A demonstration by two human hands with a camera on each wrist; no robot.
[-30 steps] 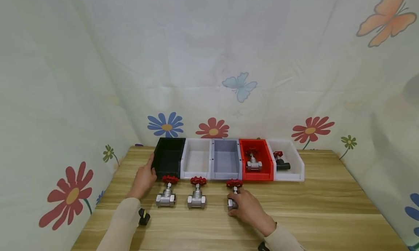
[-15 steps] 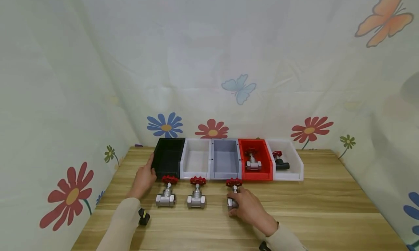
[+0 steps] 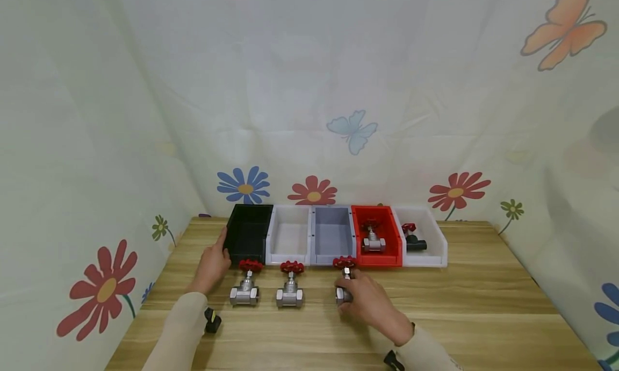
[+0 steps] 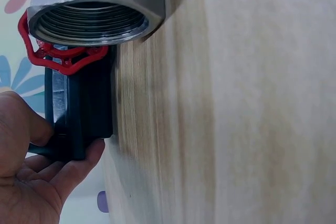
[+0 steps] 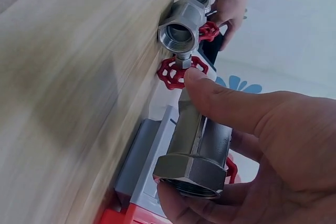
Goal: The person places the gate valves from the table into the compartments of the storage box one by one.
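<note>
My right hand (image 3: 367, 301) holds a steel gate valve with a red handwheel (image 3: 344, 262). In the right wrist view, thumb and fingers wrap the valve's body (image 5: 202, 140), its threaded end facing the camera. At the left of the row, my left hand (image 3: 213, 263) grips the side wall of a black bin (image 3: 249, 231). The left wrist view shows the thumb over that wall and fingertips beneath the bin. Between the hands stand two more steel gate valves, the left one (image 3: 244, 294) before the black bin and the other (image 3: 290, 297) before a white bin (image 3: 290, 239).
A grey bin (image 3: 333, 239) continues the row of bins. Right of it, a red bin (image 3: 382, 262) contains a steel gate valve (image 3: 374, 243), and another white bin (image 3: 439, 252) contains a black valve (image 3: 417, 244) with a red handwheel. Behind the wooden table (image 3: 474, 295) hangs a flowered curtain.
My right hand has raised its gate valve slightly, the handwheel now higher and nearer the grey bin's front edge. My left hand stays on the black bin.
</note>
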